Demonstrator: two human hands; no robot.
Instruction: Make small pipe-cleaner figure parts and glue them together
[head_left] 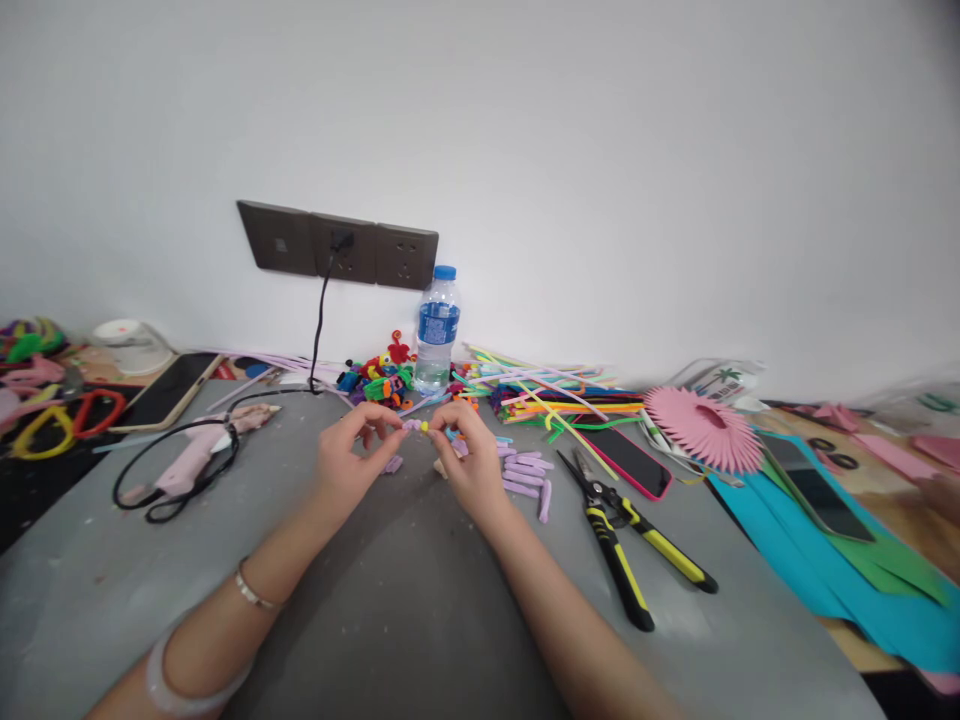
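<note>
Over the grey table (pixel 337 620), a small piece of pipe cleaner (pixel 414 426) spans the gap between my two hands, light purple on the left with a yellow end on the right. My left hand (pixel 358 452) pinches its purple end between thumb and forefinger. The yellow end is in the pinch of my right hand (pixel 469 462). Several short light purple pipe cleaner pieces (pixel 525 472) lie just right of my right hand. Another small purple piece (pixel 392 464) rests by my left fingertips. Under the right fingers sits a small beige object, partly hidden.
Yellow-black pliers (pixel 626 530) lie spread at right, near a pink-edged phone (pixel 630 462). A pink glue gun (pixel 193 455) with a looped black cord sits left. Behind are a water bottle (pixel 437 335) and loose pipe cleaners (pixel 555 395). Blue paper (pixel 795 540) covers the right side.
</note>
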